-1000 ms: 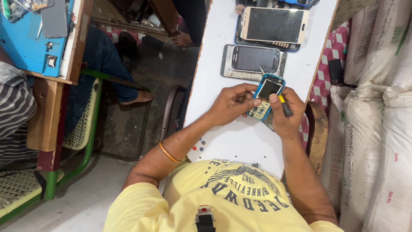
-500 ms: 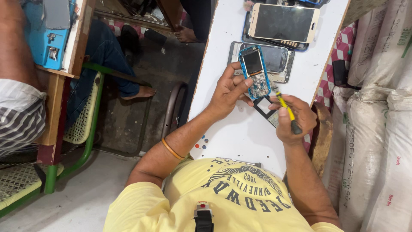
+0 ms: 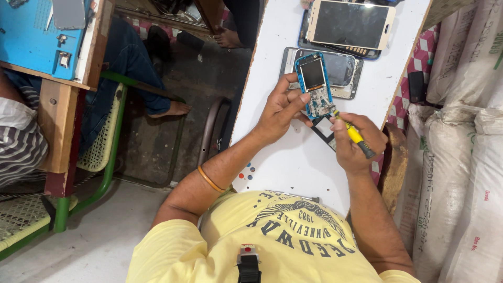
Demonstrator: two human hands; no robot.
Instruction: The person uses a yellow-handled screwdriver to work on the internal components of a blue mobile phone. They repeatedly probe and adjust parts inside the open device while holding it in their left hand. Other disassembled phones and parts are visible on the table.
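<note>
Blue phone (image 3: pixel 316 86) lifted higher (tilted) between both hands, screwdriver (image 3: pixel 353 134) beside.

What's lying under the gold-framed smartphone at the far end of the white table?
A dark phone body sticks out from beneath the gold-framed smartphone along its left and lower edges, on the white table. The rest is covered.

Work surface: white table (image 3: pixel 293 157), long and narrow, running away from the camera.
Floor: bare grey concrete (image 3: pixel 178 131), stained; paler near the bottom left.
Right side: stacked white woven sacks (image 3: pixel 461 157), close against the table edge.
Cloth: red-and-white chequered fabric (image 3: pixel 414 63) between table and sacks.
Left side: wooden bench (image 3: pixel 57 126) with blue mat (image 3: pixel 36 42) on top.
Seating: green metal-frame chair (image 3: pixel 99 152), yellow mesh seat.
Light: even, soft shadows.
</note>
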